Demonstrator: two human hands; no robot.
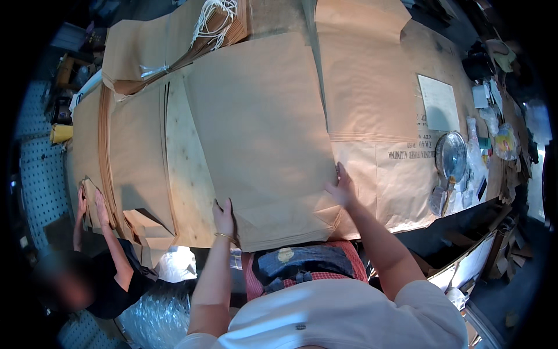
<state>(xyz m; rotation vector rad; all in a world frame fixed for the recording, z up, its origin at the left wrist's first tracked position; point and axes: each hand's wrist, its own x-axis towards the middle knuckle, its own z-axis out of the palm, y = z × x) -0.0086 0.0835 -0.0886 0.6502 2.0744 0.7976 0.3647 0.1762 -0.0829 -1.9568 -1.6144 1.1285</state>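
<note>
A stack of large brown paper bags (261, 134) lies on the table in front of me. My left hand (224, 218), with a bangle at the wrist, touches the stack's near left edge, thumb and fingers apart. My right hand (344, 189) rests at its right edge, fingers stretched out, where the folded bag bottom (302, 224) lies. Neither hand is closed around the paper. Against the right side of the stack lies more brown paper (366, 87), with creases near its front edge.
At left, a co-worker's hands (100, 209) hold folded brown paper beside further bag stacks (139, 151). Bare board (189, 168) shows between stacks. White cords (215, 23) lie at the back. On the right are a white sheet (439, 102), a round glass-like dish (451, 156) and a brush (447, 198).
</note>
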